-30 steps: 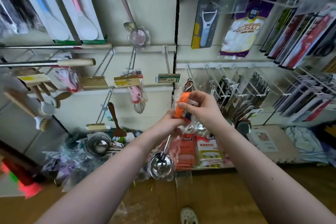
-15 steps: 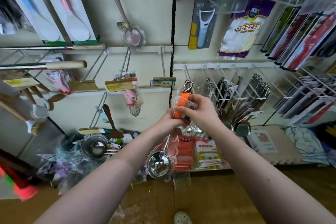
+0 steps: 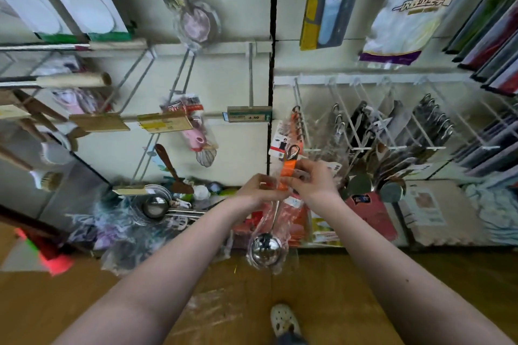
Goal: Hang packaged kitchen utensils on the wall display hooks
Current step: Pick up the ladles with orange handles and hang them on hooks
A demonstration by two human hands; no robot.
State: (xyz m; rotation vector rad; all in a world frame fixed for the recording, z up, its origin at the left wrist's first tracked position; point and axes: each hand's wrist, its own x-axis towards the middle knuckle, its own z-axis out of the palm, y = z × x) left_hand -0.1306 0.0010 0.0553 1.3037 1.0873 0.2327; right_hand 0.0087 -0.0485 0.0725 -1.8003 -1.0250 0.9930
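I hold a steel ladle [image 3: 265,249] with an orange handle, wrapped in clear plastic, upright in front of the wall. My left hand [image 3: 259,186] grips the lower part of the orange handle. My right hand [image 3: 311,179] pinches the handle and wrapping just above it. The metal loop at the handle's top sits just below a white wire hook [image 3: 301,112] that carries several orange-handled utensils [image 3: 297,126].
More wire hooks to the right carry packed utensils [image 3: 392,131]. A bare hook with a price tag [image 3: 249,117] juts out to the left. Steel ladles in plastic [image 3: 154,206] lie heaped on the low shelf. Wooden floor and a shoe [image 3: 283,321] lie below.
The view has moved closer to the wall. Both hands with the ladle have stayed together, and the loop now sits nearer the hook with the orange utensils.
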